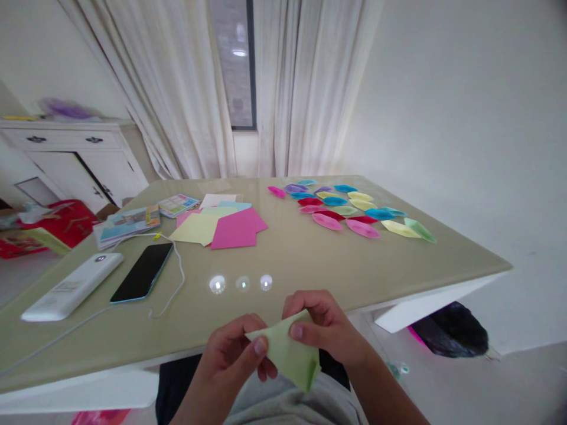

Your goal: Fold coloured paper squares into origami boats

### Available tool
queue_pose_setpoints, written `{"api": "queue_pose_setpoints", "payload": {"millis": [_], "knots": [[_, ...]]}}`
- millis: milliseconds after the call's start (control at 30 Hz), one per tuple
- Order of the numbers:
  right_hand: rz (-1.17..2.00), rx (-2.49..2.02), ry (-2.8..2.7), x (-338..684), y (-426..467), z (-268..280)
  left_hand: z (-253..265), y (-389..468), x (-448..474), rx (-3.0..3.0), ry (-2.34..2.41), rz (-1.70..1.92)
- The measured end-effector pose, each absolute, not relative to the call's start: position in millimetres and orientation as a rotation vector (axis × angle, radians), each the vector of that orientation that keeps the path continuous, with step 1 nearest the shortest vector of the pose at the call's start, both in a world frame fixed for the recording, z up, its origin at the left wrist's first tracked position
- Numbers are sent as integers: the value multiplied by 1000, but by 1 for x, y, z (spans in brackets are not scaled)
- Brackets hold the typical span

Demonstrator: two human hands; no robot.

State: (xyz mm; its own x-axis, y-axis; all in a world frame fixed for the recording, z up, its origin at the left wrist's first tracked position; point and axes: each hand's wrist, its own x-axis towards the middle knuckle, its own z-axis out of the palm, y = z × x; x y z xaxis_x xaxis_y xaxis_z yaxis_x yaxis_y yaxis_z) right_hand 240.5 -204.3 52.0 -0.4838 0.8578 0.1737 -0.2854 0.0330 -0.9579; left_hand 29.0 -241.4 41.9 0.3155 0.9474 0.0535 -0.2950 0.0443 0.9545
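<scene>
Head view shows folded, pale green paper (287, 354) with pointed corners.

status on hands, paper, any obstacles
Left hand, right hand: both pinching green paper. Paper partly folded, above lap. Nothing seen in the way; phone lies left.

**Narrow window (234, 77) beyond a glossy table (287, 254)**

Off-white curtains hang in long folds, the left curtain (177, 77) and the right curtain (310, 77) leaving a strip of glass with a dark frame (252, 65). A bright spot (239, 52) shows in the pane. The table has a beige-green top, which mirrors three round lights (217, 284), and a white underside panel (425, 298). To the left stands a white cabinet (66, 139) with dark drawer handles (36, 139); a dark gap separates its two doors (53, 168). A plain pale wall (452, 130) rises on the right, above a light-coloured floor (522, 383).
</scene>
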Motion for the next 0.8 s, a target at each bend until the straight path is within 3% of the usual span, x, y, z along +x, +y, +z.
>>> {"api": "queue_pose_setpoints", "payload": {"millis": [367,800], "knots": [[1537,-595,-1510,243,-208,40,33,-249,27,1297,1051,1120],[1207,-677,-1709,241,-214,50,22,-250,27,1447,910,1232]]}}
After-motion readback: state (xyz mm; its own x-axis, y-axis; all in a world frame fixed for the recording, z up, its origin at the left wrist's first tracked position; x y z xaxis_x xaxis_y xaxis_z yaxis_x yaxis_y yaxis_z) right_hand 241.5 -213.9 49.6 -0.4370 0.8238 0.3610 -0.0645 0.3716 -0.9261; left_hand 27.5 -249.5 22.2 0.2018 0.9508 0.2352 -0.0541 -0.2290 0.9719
